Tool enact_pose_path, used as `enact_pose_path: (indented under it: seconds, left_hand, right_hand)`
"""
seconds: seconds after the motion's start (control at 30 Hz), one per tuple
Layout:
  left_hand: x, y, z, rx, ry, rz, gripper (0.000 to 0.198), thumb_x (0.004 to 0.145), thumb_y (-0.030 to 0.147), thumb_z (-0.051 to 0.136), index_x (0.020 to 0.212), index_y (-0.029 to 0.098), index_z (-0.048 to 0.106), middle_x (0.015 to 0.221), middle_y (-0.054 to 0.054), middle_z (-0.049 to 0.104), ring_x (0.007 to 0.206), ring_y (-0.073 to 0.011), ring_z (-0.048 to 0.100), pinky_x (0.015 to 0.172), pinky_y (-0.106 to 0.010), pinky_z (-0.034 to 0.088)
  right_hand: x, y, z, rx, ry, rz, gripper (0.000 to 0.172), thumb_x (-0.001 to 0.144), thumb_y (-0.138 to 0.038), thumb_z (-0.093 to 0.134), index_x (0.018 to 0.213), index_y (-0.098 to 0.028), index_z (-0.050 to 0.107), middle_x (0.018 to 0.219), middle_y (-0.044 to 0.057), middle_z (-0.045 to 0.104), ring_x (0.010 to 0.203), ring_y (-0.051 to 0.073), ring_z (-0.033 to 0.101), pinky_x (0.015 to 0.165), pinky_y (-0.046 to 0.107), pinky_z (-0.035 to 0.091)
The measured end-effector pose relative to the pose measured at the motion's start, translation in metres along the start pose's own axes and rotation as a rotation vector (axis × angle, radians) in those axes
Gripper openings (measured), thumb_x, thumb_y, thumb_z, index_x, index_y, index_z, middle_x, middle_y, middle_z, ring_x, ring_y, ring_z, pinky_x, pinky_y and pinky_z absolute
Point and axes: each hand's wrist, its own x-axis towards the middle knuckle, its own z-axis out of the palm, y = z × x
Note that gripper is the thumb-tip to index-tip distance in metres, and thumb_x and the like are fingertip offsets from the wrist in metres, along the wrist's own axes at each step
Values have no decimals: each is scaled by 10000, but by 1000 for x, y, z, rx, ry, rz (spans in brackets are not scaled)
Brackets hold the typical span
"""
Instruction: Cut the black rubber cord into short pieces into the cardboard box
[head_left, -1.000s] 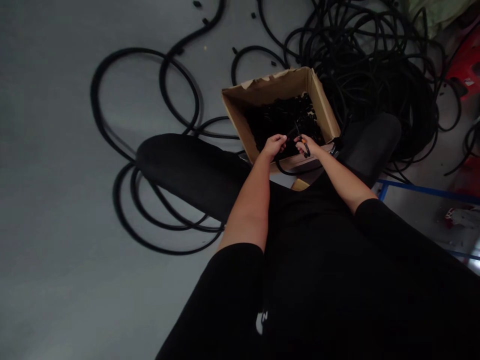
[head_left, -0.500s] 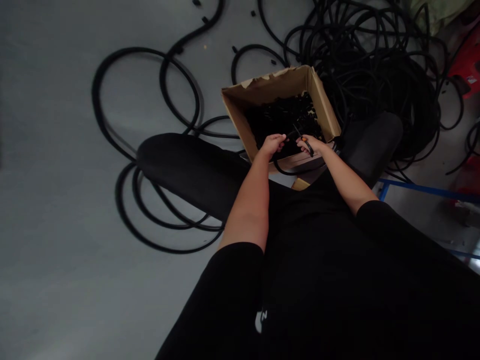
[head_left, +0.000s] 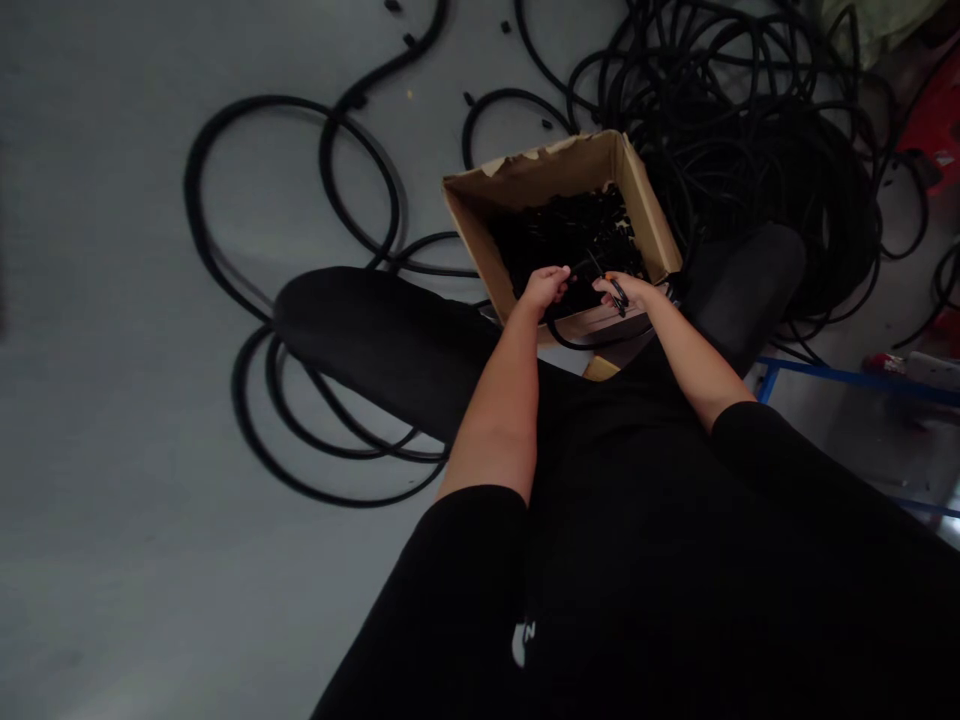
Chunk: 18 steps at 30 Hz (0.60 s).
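1. Hands: on my feed, the left hand and the right hand work close together, just above the near edge of a cardboard box. The box sits between the person's knees.
2. Left fingers: curled shut around a black rubber cord, which sags in a loop over the box's near edge. (The palm hides most of the grip, so I report only what shows.)
3. Right fingers: closed on a small black tool with an orange mark. I cannot tell exactly what kind of tool it is, as it is too small and dark on my screen.
4. Box contents: a dense pile of small black pieces fills the far part of the box, just beyond both hands.
5. Surroundings: a large tangle of black cord lies to the far right, and long loops of cord spread across the grey floor to the left. A blue metal frame stands to the right.
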Motion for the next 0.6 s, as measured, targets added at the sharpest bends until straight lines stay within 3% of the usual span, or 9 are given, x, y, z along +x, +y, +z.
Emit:
enact_pose_path:
  seconds: [0.17, 0.37, 0.6]
  left_hand:
    - [-1, 2, 2, 12, 30, -13, 330, 1167, 269, 796, 856, 178, 737, 590, 60, 485, 502, -83, 368, 515, -196, 291]
    - [-1, 2, 4, 48, 22, -27, 384, 1110, 333, 908, 819, 197, 697, 591, 61, 494, 501, -79, 381, 511, -196, 295]
    - [-2, 2, 7, 64, 5, -42, 329, 1132, 303, 832, 841, 183, 736, 595, 51, 489, 510, -90, 372, 533, -212, 286]
  right_hand:
    - [-4, -3, 5, 18, 64, 40, 252, 1272, -138, 704, 1029, -197, 668, 806, -15, 660, 652, 121, 626, 546, 169, 460]
    - [-5, -3, 9, 97, 53, 14, 201, 1244, -181, 790, 1081, -208, 677, 769, -29, 657, 617, 129, 631, 512, 153, 462]
    - [8, 9, 6, 38, 57, -45, 339, 1197, -148, 834, 964, -233, 604, 627, -76, 566, 515, 102, 528, 465, 138, 416]
